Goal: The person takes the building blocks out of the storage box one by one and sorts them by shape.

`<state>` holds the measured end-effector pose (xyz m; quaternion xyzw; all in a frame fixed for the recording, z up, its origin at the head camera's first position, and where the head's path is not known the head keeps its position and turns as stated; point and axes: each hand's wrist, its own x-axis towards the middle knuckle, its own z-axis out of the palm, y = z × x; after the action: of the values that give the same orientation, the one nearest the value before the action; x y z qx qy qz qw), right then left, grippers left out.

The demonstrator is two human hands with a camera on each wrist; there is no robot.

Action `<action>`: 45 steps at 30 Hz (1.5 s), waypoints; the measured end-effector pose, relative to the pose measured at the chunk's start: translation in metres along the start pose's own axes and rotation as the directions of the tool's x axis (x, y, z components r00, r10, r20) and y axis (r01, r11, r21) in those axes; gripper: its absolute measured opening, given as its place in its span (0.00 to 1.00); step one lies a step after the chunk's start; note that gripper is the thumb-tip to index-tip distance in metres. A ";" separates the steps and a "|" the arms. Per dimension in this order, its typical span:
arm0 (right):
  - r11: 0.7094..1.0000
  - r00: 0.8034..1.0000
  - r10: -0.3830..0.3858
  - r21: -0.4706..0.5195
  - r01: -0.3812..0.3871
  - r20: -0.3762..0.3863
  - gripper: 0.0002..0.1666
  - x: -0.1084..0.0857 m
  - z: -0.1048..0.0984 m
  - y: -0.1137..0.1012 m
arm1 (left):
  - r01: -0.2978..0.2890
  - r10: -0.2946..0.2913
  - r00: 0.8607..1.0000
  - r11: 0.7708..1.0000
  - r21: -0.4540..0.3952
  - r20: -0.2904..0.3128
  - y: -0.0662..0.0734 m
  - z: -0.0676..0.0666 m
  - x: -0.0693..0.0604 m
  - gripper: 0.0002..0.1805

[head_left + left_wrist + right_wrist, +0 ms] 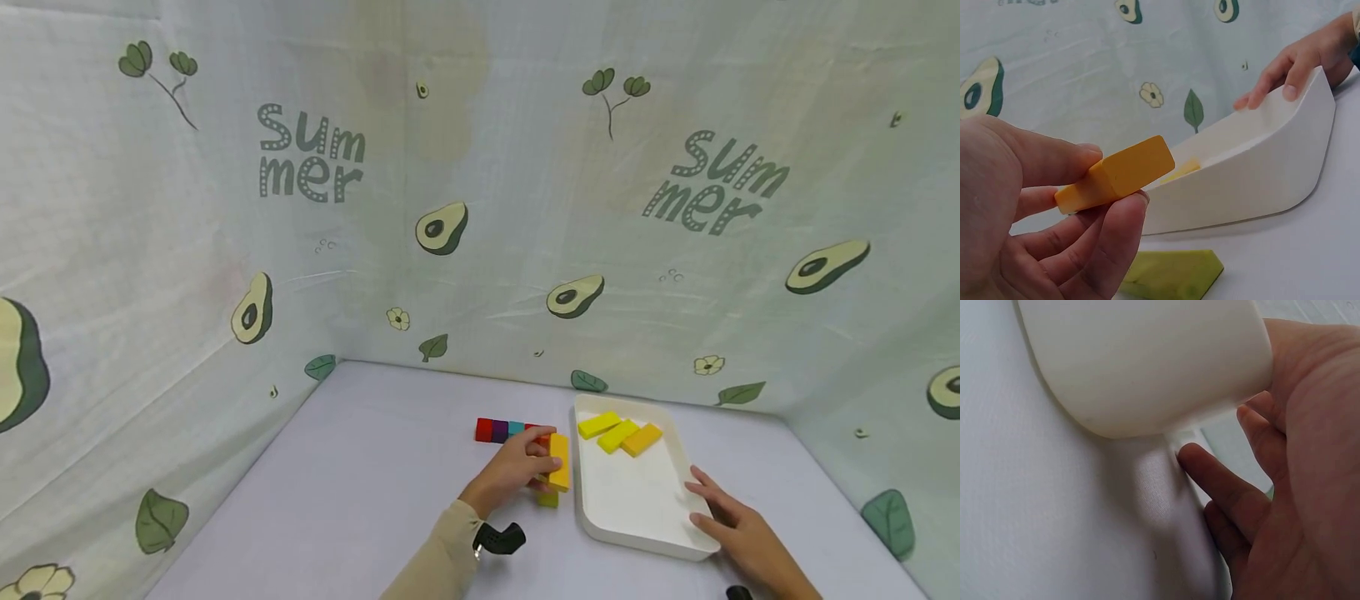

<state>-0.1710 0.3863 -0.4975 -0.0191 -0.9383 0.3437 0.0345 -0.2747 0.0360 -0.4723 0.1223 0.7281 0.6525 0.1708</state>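
An orange block (558,463) is pinched between the thumb and fingers of my left hand (513,467), just left of the white tray (652,543). The left wrist view shows the orange block (1129,170) held above a yellow-green block (1175,274). My right hand (750,533) rests on the tray's right side, thumb at the rim; in the right wrist view the hand (1260,487) has its fingers extended along the tray (1147,362). Inside the tray lie two yellow blocks (598,424) (617,436) and an orange-yellow block (641,440).
A row of blocks stands behind my left hand: red (484,430), purple (500,431), teal (516,428) and more, partly covered by the hand. Patterned cloth (495,167) hangs behind and beside the pale table (337,500).
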 end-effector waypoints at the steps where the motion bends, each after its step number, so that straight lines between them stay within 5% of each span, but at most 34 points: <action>1: 1.000 1.000 -0.003 -0.005 0.003 0.001 0.40 0.000 0.000 0.000 | 0.007 -0.007 1.000 1.000 0.007 -0.010 -0.001 -0.001 -0.001 0.30; 12: 1.000 1.000 -0.010 -0.024 0.010 0.007 0.39 0.001 -0.004 0.002 | 0.025 -0.024 0.998 0.999 0.022 -0.058 -0.010 -0.013 0.000 0.32; 18: 1.000 1.000 -0.006 -0.004 0.007 0.011 0.40 0.000 -0.004 -0.001 | 0.043 -0.031 0.995 0.991 0.125 -0.098 -0.015 -0.016 0.000 0.32; 45: 1.000 1.000 -0.008 0.012 0.008 0.026 0.40 0.000 -0.004 0.002 | 0.054 -0.032 0.994 0.974 0.222 -0.104 -0.023 -0.023 -0.001 0.35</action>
<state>-0.1711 0.3905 -0.4955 -0.0107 -0.9367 0.3492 0.0237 -0.2825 0.0117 -0.4928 0.0921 0.8073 0.5675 0.1332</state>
